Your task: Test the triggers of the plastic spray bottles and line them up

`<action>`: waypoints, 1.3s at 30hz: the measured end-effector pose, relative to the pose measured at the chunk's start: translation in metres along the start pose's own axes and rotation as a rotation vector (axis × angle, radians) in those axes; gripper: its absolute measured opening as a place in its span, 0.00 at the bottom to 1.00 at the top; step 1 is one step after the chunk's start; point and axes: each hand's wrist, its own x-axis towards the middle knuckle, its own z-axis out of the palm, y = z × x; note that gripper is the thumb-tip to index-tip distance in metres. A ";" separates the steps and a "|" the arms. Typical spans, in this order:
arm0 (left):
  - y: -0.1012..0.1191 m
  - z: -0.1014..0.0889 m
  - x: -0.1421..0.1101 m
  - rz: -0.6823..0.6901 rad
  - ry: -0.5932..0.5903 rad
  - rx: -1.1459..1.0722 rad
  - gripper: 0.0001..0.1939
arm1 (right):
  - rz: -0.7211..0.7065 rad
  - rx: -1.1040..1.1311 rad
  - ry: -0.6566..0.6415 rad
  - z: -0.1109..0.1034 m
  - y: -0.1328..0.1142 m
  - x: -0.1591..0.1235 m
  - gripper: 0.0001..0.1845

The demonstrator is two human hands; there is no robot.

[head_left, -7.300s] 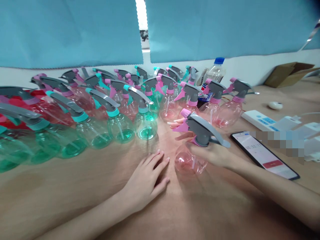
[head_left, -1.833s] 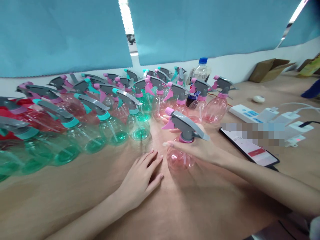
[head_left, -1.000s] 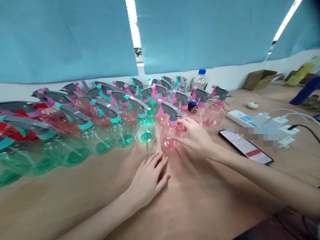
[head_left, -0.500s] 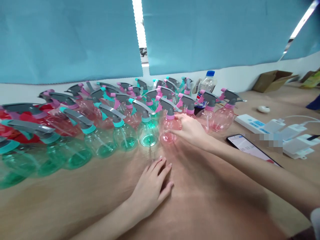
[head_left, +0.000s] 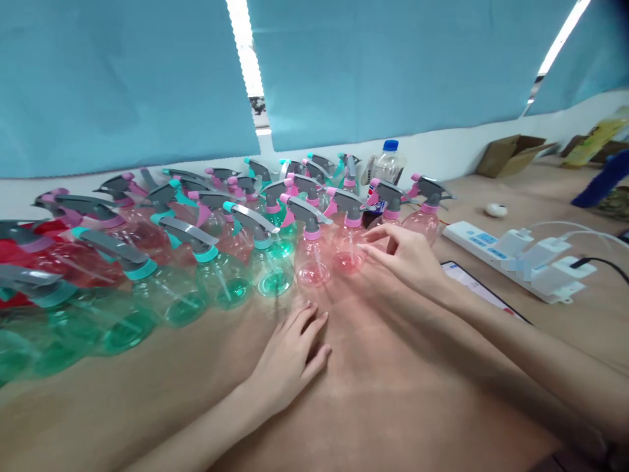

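Observation:
Several spray bottles stand in rows on the brown table (head_left: 393,393), pink ones and green ones with grey triggers. A pink spray bottle (head_left: 310,252) stands at the front of the row beside a green spray bottle (head_left: 268,265). My right hand (head_left: 410,259) hovers just right of it with fingers apart, holding nothing, its fingertips close to another pink bottle (head_left: 348,246). My left hand (head_left: 289,357) lies flat on the table in front of the bottles, fingers stretched out.
A phone (head_left: 469,282) lies under my right forearm. A white power strip (head_left: 496,246) with plugged adapters sits at the right, a white round object (head_left: 496,210) behind it. A clear drink bottle (head_left: 388,164) with a blue cap stands behind the sprayers. Cardboard box (head_left: 508,154) at far right.
My right hand carried the pink spray bottle forward, set it beside the green one in the front row, and has let go. The left hand stayed flat.

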 end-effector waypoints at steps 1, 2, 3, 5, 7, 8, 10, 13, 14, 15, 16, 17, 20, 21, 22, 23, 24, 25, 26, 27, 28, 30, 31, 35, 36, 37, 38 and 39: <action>0.000 0.002 0.007 0.011 0.010 -0.011 0.20 | 0.026 0.006 0.020 -0.003 0.006 0.001 0.13; 0.000 0.004 0.014 0.026 0.019 -0.021 0.20 | 0.040 0.009 0.027 -0.005 0.011 0.003 0.15; 0.000 0.005 0.021 0.036 0.022 -0.027 0.20 | 0.045 0.009 0.023 -0.006 0.014 0.005 0.17; 0.003 0.008 0.033 0.046 0.026 -0.028 0.19 | 0.044 0.009 -0.024 -0.004 0.018 0.013 0.23; 0.005 0.011 0.042 0.049 0.019 -0.025 0.19 | 0.077 0.015 -0.100 0.002 0.018 0.022 0.30; 0.007 0.011 0.045 0.050 0.013 -0.022 0.19 | 0.106 0.026 -0.143 0.005 0.017 0.026 0.35; 0.008 0.011 0.048 0.051 0.002 -0.016 0.19 | 0.130 0.032 -0.171 0.011 0.015 0.035 0.40; 0.009 0.010 0.049 0.045 -0.009 -0.010 0.19 | 0.152 0.030 -0.192 0.019 0.013 0.045 0.42; 0.008 0.010 0.048 0.042 -0.010 -0.011 0.19 | 0.157 0.027 -0.195 0.021 0.013 0.048 0.41; 0.008 0.010 0.048 0.040 -0.010 -0.012 0.19 | 0.162 0.023 -0.197 0.022 0.013 0.049 0.40; 0.008 0.010 0.048 0.039 -0.009 -0.014 0.18 | 0.165 0.019 -0.197 0.023 0.012 0.049 0.38; 0.008 0.011 0.049 0.038 -0.008 -0.018 0.18 | 0.168 0.014 -0.195 0.023 0.012 0.049 0.36; 0.008 0.011 0.049 0.036 -0.006 -0.041 0.17 | 0.161 -0.001 -0.187 0.022 0.009 0.044 0.33; 0.008 0.011 0.049 0.034 -0.004 -0.056 0.16 | 0.154 -0.005 -0.185 0.020 0.008 0.041 0.33; 0.008 0.011 0.049 0.027 0.001 -0.075 0.16 | 0.147 -0.009 -0.182 0.018 0.006 0.037 0.31; 0.009 0.010 0.049 0.013 0.010 -0.100 0.16 | 0.136 -0.015 -0.181 0.015 0.005 0.031 0.30; 0.010 0.010 0.048 -0.011 0.021 -0.131 0.17 | 0.128 -0.020 -0.176 0.012 0.003 0.025 0.27; 0.011 0.009 0.048 -0.041 0.034 -0.166 0.17 | 0.121 -0.028 -0.173 0.009 0.002 0.017 0.26; 0.012 0.009 0.047 -0.071 0.047 -0.203 0.18 | 0.104 -0.055 -0.175 0.006 0.002 0.009 0.27; 0.013 0.010 0.047 -0.096 0.060 -0.241 0.19 | 0.115 -0.074 -0.165 0.002 0.001 0.001 0.28; 0.014 0.011 0.046 -0.111 0.075 -0.278 0.21 | 0.115 -0.095 -0.146 -0.002 0.001 -0.008 0.30; 0.017 0.014 0.046 -0.112 0.114 -0.353 0.26 | 0.096 -0.100 -0.139 -0.009 -0.002 -0.027 0.31; 0.019 0.016 0.046 -0.111 0.136 -0.391 0.30 | 0.085 -0.087 -0.146 -0.012 -0.004 -0.035 0.29; 0.030 0.021 0.048 -0.112 0.186 -0.491 0.41 | 0.034 -0.086 -0.216 -0.023 -0.018 -0.060 0.24; 0.033 0.021 0.048 -0.101 0.194 -0.506 0.43 | 0.020 -0.081 -0.219 -0.024 -0.022 -0.063 0.24; 0.036 0.021 0.048 -0.092 0.203 -0.526 0.44 | 0.004 -0.067 -0.233 -0.025 -0.027 -0.065 0.23; 0.038 0.020 0.048 -0.084 0.207 -0.549 0.45 | -0.010 -0.056 -0.240 -0.026 -0.031 -0.067 0.22; 0.040 0.019 0.047 -0.079 0.213 -0.574 0.45 | -0.024 -0.052 -0.241 -0.026 -0.035 -0.067 0.22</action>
